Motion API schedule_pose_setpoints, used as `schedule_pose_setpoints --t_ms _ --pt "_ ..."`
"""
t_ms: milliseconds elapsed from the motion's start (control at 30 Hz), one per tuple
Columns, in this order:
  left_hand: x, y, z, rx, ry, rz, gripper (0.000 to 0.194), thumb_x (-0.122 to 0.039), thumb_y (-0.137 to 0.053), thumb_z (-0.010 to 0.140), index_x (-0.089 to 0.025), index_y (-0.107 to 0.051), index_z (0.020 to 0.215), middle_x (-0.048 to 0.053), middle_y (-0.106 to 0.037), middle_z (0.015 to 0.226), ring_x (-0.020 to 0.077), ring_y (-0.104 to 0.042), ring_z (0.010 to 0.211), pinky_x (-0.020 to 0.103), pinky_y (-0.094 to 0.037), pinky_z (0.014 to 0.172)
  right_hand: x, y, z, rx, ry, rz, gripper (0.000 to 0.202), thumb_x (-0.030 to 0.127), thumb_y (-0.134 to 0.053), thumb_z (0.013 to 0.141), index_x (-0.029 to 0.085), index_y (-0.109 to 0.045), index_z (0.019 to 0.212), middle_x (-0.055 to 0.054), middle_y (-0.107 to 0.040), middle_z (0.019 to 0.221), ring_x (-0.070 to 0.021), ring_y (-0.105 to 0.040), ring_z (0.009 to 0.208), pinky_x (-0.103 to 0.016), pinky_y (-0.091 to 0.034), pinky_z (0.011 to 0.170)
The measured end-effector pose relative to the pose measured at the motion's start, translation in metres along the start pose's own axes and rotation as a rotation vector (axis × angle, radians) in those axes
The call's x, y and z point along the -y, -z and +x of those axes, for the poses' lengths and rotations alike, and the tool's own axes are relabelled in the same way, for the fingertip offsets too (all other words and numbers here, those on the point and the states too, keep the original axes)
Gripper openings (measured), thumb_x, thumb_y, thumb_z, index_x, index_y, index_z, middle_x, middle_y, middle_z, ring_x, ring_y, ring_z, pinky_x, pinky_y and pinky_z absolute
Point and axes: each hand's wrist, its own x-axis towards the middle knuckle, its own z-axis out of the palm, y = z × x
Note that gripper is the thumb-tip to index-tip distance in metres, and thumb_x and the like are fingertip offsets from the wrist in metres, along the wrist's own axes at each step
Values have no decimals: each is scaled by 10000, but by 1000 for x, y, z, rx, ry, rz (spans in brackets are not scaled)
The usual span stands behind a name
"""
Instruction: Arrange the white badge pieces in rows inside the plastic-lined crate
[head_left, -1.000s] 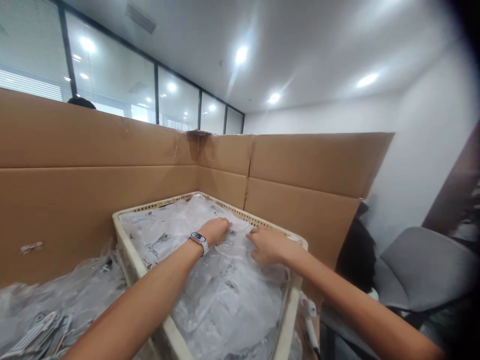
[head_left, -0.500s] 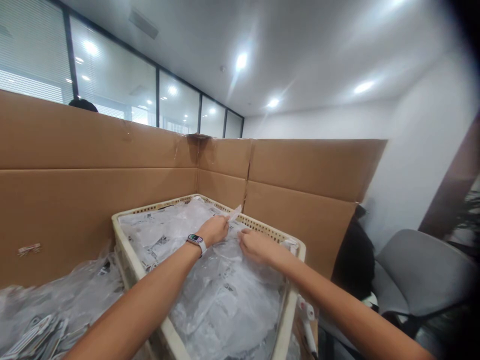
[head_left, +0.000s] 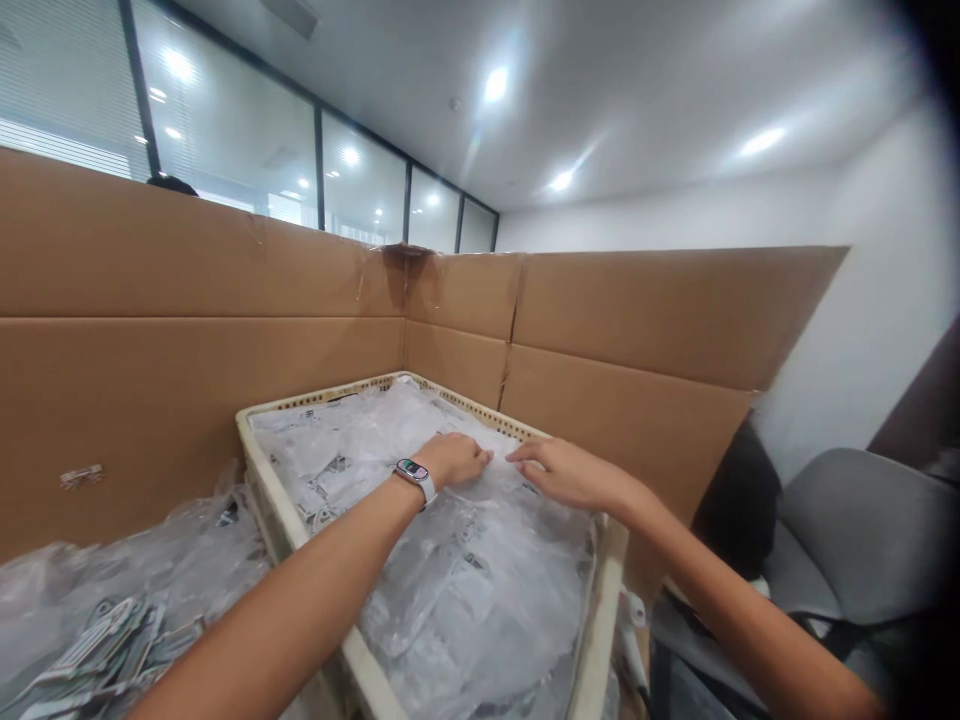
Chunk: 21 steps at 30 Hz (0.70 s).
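Observation:
A cream plastic basket (head_left: 274,495) is heaped with clear plastic bags (head_left: 457,590) that have dark print on them. My left hand (head_left: 454,460), with a smartwatch on its wrist, is closed with its fingertips on a clear bag near the basket's far side. Just to the right, my right hand (head_left: 562,472) hovers low over the same bags, its fingers partly spread and pointing left. A small gap separates the two hands. The right fingertips may touch the plastic; I cannot tell.
Cardboard panels (head_left: 637,320) stand behind the basket and along the left. More clear plastic (head_left: 187,550) and a pile of flat printed pieces (head_left: 112,640) lie at lower left. A grey chair (head_left: 862,530) and a white-handled tool (head_left: 634,640) are on the right.
The upright flap of plastic at my left fingers has gone down. My right hand has shifted right and up, and its fingers have spread. The view has tilted slightly downward.

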Motion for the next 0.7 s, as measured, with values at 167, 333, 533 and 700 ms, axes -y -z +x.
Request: schedule_pose_setpoints --t_ms 167,333,533,700 --pt "-10 9 -8 69 -15 32 367 -427 -672 1045 -205 -689 1336 119 -706 1355 280 -701 1190 535 -579 1050 -6 -24 -15 105 77 24 471 161 -483 954 163 -797 1305 -107 -707 1432 -267 -665 1332 -355 -455 1197" --pt "-13 9 -11 81 -21 88 410 -434 -661 1050 -208 -659 1392 127 -689 1383 292 -693 1209 556 -572 1059 -7 -32 -21 74 115 61 536 135 -462 946 160 -756 1394 -109 -676 1474 -280 -646 1373 -398 -446 1232" --pt "-13 4 -11 57 -48 130 399 -434 -659 1050 -206 -666 1377 125 -687 1379 299 -679 1227 566 -557 1072 -9 -43 -23 -17 102 99 554 72 -431 923 177 -793 1329 -96 -706 1425 -256 -670 1349 -403 -460 1231" --pt "-14 7 -13 -51 -88 94 358 -438 -645 1057 -196 -697 1315 115 -718 1307 289 -692 1193 564 -546 1075 -12 -48 -23 -78 98 85 541 60 -441 915 187 -810 1291 -96 -715 1414 -258 -675 1337 -423 -473 1225"
